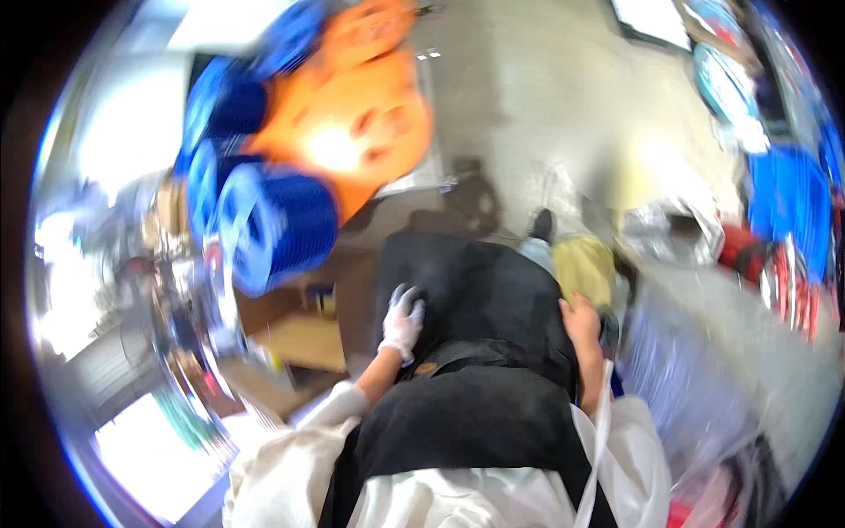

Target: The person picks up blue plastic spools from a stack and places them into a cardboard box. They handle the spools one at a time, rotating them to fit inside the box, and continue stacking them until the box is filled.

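Gloved L hand (402, 327), just left of ctr, over the black apron (475, 290): fingers loosely spread, nothing seen in grip, contact w/ cloth unclear. Bare R hand (582, 323), right of ctr, by the apron's edge nr a khaki item (585, 268): fingers partly bent, can't tell if it has hold of anything. Apron runs lower ctr to mid-frame. Open cardboard box (304, 341) left of it; beyond, blue ribbed spool (299, 220), then orange pc (396, 119), upper left. Blue plastic crate (789, 202), upper right.

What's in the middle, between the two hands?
In the head view, the black apron lies between the gloved left hand and the bare right hand.
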`<state>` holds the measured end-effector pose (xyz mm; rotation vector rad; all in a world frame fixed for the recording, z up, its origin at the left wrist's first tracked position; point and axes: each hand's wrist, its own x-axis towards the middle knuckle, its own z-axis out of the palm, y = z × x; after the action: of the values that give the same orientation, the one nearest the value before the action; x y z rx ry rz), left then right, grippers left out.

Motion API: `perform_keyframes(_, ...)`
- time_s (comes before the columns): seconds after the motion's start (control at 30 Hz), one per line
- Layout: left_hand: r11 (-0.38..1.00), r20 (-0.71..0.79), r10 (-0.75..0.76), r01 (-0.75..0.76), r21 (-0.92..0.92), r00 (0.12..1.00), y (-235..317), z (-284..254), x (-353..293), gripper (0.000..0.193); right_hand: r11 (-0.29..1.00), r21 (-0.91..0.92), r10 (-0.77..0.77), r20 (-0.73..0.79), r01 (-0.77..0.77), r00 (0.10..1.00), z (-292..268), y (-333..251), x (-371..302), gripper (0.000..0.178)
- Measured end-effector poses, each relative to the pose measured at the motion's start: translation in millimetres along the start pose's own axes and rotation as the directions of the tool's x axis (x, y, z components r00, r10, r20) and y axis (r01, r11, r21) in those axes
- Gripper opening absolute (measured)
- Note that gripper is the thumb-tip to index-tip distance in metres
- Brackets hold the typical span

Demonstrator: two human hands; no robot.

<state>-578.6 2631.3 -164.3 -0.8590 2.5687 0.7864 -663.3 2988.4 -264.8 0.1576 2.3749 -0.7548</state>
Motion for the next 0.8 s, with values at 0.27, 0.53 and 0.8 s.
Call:
perform_keyframes(0.27,0.599,0.149,-0.701,0.690,-0.407,0.697,-234.5,1.2,-207.3,0.046,0.714,-0.237,-0.415,0.615,0.659,0.670,181.3,34.5,-63.4,0.058)
perform_keyframes(0.53,-0.123,0.410,-0.904,0.846,-0.519,0.120,-413.1,174.8,-506.7,0.048,0.464,-0.725,-0.331,0.390,0.509,0.859,210.9,-220.5,-21.9,0.064)
perform_keyframes(0.8,0.246,0.466,-0.785,0.896,-0.369,0.408,-394.6,318.5,-487.5,0.036,0.285,-0.242,-0.903,0.258,0.928,0.344,226.0,-473.9,-113.1,0.064)
